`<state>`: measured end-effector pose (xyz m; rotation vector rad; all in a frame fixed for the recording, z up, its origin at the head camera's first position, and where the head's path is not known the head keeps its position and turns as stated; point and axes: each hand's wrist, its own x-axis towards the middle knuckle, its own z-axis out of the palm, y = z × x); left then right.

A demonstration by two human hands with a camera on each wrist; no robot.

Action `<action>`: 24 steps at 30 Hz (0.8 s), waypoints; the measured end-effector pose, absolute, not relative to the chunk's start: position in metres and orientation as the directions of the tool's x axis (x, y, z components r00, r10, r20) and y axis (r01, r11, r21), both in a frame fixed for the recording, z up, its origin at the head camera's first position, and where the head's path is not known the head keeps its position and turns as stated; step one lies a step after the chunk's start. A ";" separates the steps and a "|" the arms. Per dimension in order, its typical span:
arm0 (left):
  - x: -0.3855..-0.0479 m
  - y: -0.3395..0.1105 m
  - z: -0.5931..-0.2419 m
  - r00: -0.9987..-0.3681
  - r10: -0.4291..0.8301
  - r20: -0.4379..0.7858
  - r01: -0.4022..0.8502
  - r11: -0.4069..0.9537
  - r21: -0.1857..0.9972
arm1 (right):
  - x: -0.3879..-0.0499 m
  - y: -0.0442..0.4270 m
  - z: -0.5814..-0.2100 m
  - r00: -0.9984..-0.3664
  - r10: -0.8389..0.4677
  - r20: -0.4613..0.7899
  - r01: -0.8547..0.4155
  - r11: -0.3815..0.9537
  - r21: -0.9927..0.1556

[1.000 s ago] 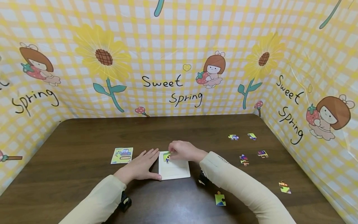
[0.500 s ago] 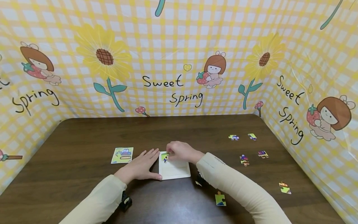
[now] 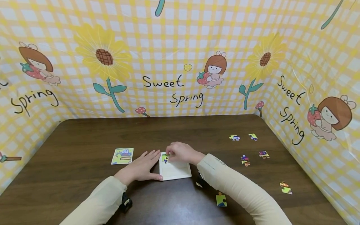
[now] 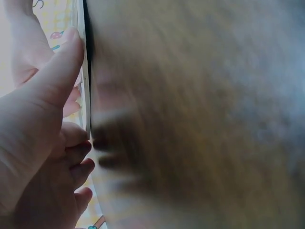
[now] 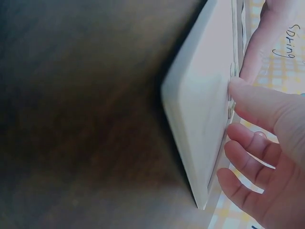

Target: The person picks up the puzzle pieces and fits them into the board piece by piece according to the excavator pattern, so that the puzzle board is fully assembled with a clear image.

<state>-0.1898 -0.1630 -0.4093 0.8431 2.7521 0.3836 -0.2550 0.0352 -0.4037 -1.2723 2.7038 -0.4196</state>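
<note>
A white puzzle tray (image 3: 175, 172) lies on the table in front of me. My left hand (image 3: 142, 166) rests along its left side, fingers extended, thumb at the near corner. Over the tray's far left part, my right hand (image 3: 182, 152) holds a yellow-green puzzle piece (image 3: 165, 159) between thumb and fingers; the fingertips cover part of it. In the right wrist view the thumb presses low at the tray's surface, while the other fingers (image 5: 245, 167) curl loosely. The left wrist view shows the left thumb (image 4: 66, 62) along the tray's edge.
A picture card (image 3: 122, 156) of a digger lies left of the left hand. Several loose puzzle pieces are spread on the right, among them a striped piece (image 3: 264, 154) and a near green piece (image 3: 221, 200). A checked cloth (image 3: 168, 47) hangs behind the table.
My right hand has shifted slightly left with the puzzle piece toward the tray's far left corner, then stayed nearly still. My left hand has kept its place.
</note>
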 end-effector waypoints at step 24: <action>-0.188 -0.159 -0.410 -0.807 0.574 -0.140 0.535 0.811 0.238 | -0.267 0.073 -0.390 -0.709 -0.703 0.055 -0.658 0.631 -0.411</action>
